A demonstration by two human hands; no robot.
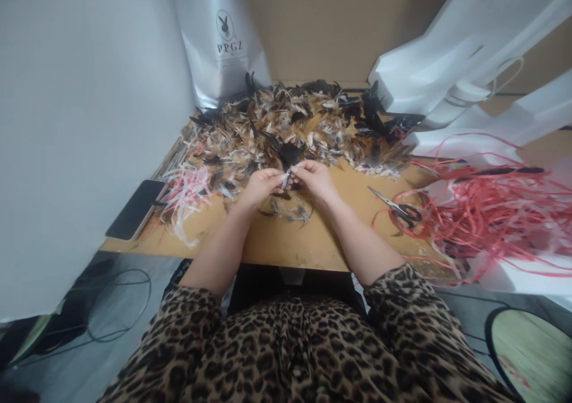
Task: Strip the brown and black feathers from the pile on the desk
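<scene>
My left hand and my right hand meet over the middle of the table, thumbs and fingers pinched close together. Between them is a small feather, whitish and grey at the part that shows; the fingers cover the rest. Dark plumes rise just beyond my fingertips, and I cannot tell whether they belong to it. A wide pile of brown, black and cream feathers lies right behind both hands. A few loose grey feathers rest on the tabletop below my wrists.
On the wooden table, a phone and pink-white strips lie left. Scissors and a tangle of red ribbon are at right. A silver bag stands behind; a round stool is below right.
</scene>
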